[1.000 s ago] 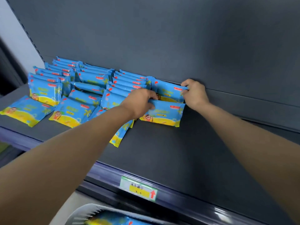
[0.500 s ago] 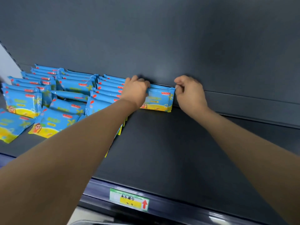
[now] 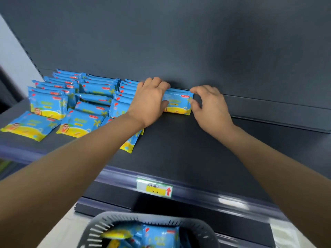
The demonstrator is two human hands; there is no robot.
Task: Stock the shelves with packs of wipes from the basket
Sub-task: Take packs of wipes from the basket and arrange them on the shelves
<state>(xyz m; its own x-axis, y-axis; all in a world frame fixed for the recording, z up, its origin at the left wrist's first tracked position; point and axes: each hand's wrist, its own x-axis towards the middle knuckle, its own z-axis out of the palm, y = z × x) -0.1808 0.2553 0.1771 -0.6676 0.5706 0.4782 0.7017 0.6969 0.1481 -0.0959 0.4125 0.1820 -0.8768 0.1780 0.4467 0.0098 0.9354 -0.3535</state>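
The pack of wipes (image 3: 179, 103) stands on its long edge at the rear of the shelf (image 3: 188, 151), leaning against the dark back panel (image 3: 179, 42). Its printed face points toward the aisle, blue above and yellow below.

Left hand (image 3: 150, 102): it grips the left part of the pack. The fingers are curled over the top edge, against the back panel, and the thumb lies on the front face.

Right hand (image 3: 212, 109): the fingers are curled. The forefinger touches the top right corner of the pack and the thumb touches its right edge, so the hand pinches that end.

The stocked packs (image 3: 71, 97) fill the left part of the shelf. Those at the rear stand in close rows, just beside the held pack. Several nearer the front edge lie flat, and one lies partly under the left forearm. To the right of the held pack the shelf shows bare dark metal.

A green and yellow price label (image 3: 155, 189) with a red arrow sits on the front rail of the shelf.

The grey slotted basket (image 3: 198, 227) is below the shelf, at the bottom of the view. More packs (image 3: 161, 236) lie loose inside it.
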